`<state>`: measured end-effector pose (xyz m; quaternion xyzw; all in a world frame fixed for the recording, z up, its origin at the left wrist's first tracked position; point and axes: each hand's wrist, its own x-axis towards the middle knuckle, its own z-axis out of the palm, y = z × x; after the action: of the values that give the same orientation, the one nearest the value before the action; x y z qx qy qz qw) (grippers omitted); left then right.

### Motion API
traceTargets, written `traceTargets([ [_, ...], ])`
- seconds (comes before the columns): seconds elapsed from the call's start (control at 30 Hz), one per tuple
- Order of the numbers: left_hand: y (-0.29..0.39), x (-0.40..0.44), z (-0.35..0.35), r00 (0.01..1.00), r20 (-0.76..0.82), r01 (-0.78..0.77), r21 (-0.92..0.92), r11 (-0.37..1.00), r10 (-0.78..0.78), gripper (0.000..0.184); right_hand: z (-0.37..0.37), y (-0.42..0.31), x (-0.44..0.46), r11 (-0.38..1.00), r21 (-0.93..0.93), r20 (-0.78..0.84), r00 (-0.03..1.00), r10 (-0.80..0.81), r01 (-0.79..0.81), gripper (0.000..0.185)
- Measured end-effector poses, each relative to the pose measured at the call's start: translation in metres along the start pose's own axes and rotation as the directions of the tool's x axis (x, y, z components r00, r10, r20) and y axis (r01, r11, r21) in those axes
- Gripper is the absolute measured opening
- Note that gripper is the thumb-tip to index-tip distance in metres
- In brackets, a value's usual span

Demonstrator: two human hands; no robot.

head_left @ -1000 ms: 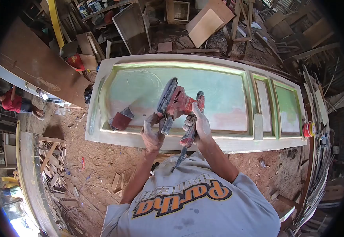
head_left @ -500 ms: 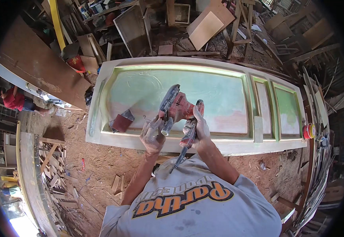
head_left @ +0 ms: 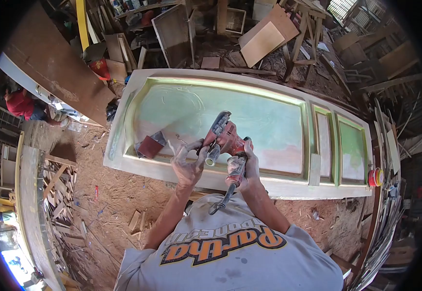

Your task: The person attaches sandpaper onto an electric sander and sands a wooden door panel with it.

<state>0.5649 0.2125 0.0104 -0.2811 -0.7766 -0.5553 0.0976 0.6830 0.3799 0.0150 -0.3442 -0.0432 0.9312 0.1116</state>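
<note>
A dusty red power sander (head_left: pixel 228 140) is held above the near edge of a panelled door (head_left: pixel 220 111), tilted with its pad facing up and left. My right hand (head_left: pixel 250 165) is wrapped round the sander's handle, with the cord hanging towards my shirt. At the left side of the sander, my left hand (head_left: pixel 189 162) has its fingertips on the tool near the pad and the round dust port. Left of my hands, a dark red sheet of sandpaper (head_left: pixel 149 147) lies on the door beside a grey piece.
A red and yellow tape roll (head_left: pixel 376 177) sits at the door's right end. A brown board (head_left: pixel 56 63) stands at the left, with a person in red (head_left: pixel 21 104) beyond it. Wood scraps (head_left: pixel 58 189) cover the ground at lower left; stacked boards (head_left: pixel 390 194) line the right.
The sander has come slightly nearer my body and tilted more. My left fingers have shifted along its side. The view has turned a little, and the person in red has bent lower.
</note>
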Motion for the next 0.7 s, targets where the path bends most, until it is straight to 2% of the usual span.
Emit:
traceTargets([
  [0.07,-0.013,0.002,0.001,0.996,0.032,-0.077,-0.058,0.995,0.079,0.031,0.006,0.0,-0.009,1.0,0.003,0.012,1.0,0.021,-0.021,0.056],
  [0.2,-0.007,0.014,-0.001,0.999,-0.029,-0.031,-0.085,0.996,0.028,0.04,-0.003,-0.002,-0.007,0.996,0.029,0.043,0.995,0.085,-0.086,0.056],
  [0.27,-0.009,0.021,-0.006,0.99,-0.068,-0.132,-0.116,0.984,0.124,0.041,-0.003,-0.002,-0.008,0.993,0.072,0.029,0.995,0.096,-0.098,0.056],
  [0.3,-0.013,0.024,-0.01,0.99,-0.067,-0.13,-0.116,0.985,0.123,0.041,-0.001,-0.002,-0.009,0.987,0.113,0.017,0.994,0.109,-0.111,0.057],
  [0.37,-0.023,0.029,-0.018,0.956,0.129,-0.263,-0.017,0.965,0.262,0.037,0.0,0.002,-0.014,0.986,0.128,0.027,0.994,0.106,-0.109,0.053],
  [0.53,-0.033,0.032,-0.02,0.955,0.134,-0.263,-0.024,0.965,0.263,0.041,-0.005,0.003,-0.011,0.973,0.155,0.097,0.983,0.155,-0.169,0.045],
  [0.6,-0.032,0.031,-0.021,0.951,0.116,-0.288,-0.01,0.957,0.288,0.043,0.0,0.003,-0.011,0.991,0.063,0.038,0.993,0.113,-0.115,0.058],
  [0.7,-0.03,0.027,-0.022,0.953,0.152,-0.264,-0.002,0.964,0.262,0.045,-0.002,0.002,-0.008,0.992,0.082,0.04,0.995,0.095,-0.098,0.058],
])
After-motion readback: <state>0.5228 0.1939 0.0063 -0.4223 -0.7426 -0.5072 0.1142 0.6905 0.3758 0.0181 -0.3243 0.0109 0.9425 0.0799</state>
